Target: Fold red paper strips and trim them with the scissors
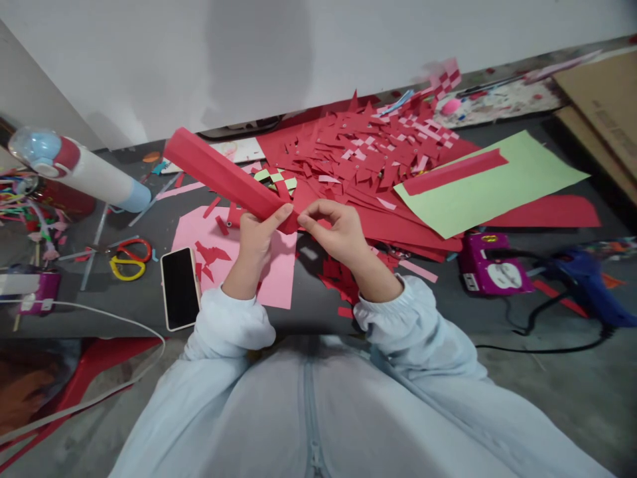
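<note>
Both my hands hold one end of a long folded red paper strip (219,171) that slants up to the left over the table. My left hand (256,236) grips it from below, thumb pressed along its near end. My right hand (334,229) pinches the same end with curled fingers. Under my hands lies a pink sheet (279,272) with small red scraps on it. A big heap of red and pink paper cuttings (358,156) spreads behind the strip.
A phone (180,287) lies face up by my left sleeve. Scissors with red and yellow handles (128,259) sit further left, a white bottle (84,174) beyond. A green sheet (490,182) with a red strip, a purple box (490,264) and a blue glue gun (587,282) are at the right.
</note>
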`<state>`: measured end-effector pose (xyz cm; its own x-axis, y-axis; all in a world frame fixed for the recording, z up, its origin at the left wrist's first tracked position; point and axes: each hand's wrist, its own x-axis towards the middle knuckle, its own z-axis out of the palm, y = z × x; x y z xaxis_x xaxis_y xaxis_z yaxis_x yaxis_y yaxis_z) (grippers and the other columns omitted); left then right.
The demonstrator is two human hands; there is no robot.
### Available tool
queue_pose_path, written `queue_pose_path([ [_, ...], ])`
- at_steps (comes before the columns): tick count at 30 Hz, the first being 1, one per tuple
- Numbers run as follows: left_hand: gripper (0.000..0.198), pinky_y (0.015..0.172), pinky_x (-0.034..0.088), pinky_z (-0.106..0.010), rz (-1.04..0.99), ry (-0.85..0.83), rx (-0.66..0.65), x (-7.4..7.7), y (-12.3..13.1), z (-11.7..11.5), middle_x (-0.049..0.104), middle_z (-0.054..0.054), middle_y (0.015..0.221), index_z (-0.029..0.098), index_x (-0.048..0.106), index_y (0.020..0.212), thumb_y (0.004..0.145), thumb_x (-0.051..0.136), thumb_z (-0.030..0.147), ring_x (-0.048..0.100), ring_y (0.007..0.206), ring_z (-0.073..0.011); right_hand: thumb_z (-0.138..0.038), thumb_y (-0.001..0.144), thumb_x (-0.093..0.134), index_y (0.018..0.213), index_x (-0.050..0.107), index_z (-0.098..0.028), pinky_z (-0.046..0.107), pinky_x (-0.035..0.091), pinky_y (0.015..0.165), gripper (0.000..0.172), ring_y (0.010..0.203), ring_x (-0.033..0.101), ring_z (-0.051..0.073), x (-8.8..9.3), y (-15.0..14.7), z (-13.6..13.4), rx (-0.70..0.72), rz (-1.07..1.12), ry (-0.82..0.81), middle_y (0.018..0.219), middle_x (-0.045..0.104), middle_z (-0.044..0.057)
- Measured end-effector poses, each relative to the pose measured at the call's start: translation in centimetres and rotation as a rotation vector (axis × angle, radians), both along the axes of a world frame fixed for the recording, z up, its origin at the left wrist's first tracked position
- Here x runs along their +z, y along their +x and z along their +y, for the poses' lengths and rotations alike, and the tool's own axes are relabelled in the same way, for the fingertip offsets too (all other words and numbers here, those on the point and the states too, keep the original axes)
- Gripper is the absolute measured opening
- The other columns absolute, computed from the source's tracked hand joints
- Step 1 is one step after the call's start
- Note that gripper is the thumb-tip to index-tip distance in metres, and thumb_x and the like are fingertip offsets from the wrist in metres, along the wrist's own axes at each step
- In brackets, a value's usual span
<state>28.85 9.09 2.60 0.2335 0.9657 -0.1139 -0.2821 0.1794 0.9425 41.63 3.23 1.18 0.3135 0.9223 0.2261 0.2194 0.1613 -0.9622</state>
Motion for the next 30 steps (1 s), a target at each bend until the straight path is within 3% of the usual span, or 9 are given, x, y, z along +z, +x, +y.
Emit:
queue_pose_path([
  [7,0.03,0.083,0.053,-0.034,-0.089,-0.023,0.054,0.2,-1.0,1.1,0.066,0.001,0.073,0.017,0.067,0.072,0.058,0.089,0.032,0.065,0.074,-0.0144,-0.04,0.075,0.066,0.064,0.059,-0.019,0.029,0.045,0.064,0.025,0.063,0.057,0.015,0.4,0.5,-0.1,0.1,-0.021,-0.076,0.063,0.063,0.002],
  [14,0.023,0.076,0.053,-0.032,-0.095,0.008,0.133,-0.1,-2.5,2.8,0.064,0.002,0.073,0.02,0.066,0.073,0.068,0.083,0.033,0.064,0.07,-0.0131,-0.038,0.074,0.067,0.064,0.062,-0.018,0.027,0.043,0.063,0.023,0.064,0.057,0.014,0.7,1.6,-0.2,0.197,-0.05,-0.163,0.065,0.066,0.002],
  [20,0.023,0.086,0.054,-0.036,-0.067,0.015,0.225,-0.4,-3.6,4.1,0.072,-0.001,0.09,0.024,0.068,0.079,0.068,0.083,0.038,0.068,0.097,-0.0217,-0.038,0.071,0.069,0.061,0.06,-0.017,0.026,0.041,0.061,0.025,0.06,0.053,0.012,1.1,2.5,-0.2,0.251,-0.014,-0.212,0.061,0.062,0.0],
  [25,0.021,0.089,0.056,-0.038,-0.002,-0.027,0.292,-0.4,-4.5,4.8,0.073,-0.005,0.099,0.023,0.068,0.082,0.074,0.078,0.039,0.066,0.105,-0.024,-0.04,0.068,0.071,0.061,0.06,-0.017,0.026,0.039,0.058,0.027,0.057,0.05,0.011,1.3,3.1,-0.1,0.269,0.019,-0.263,0.058,0.058,0.0],
  [30,0.028,0.093,0.056,-0.04,-0.028,-0.031,0.341,-0.5,-5.3,5.5,0.072,-0.004,0.097,0.025,0.067,0.08,0.068,0.081,0.046,0.064,0.112,-0.0264,-0.042,0.069,0.072,0.061,0.058,-0.018,0.025,0.037,0.054,0.029,0.054,0.047,0.01,1.3,3.8,-0.2,0.259,0.074,-0.278,0.057,0.056,-0.001],
])
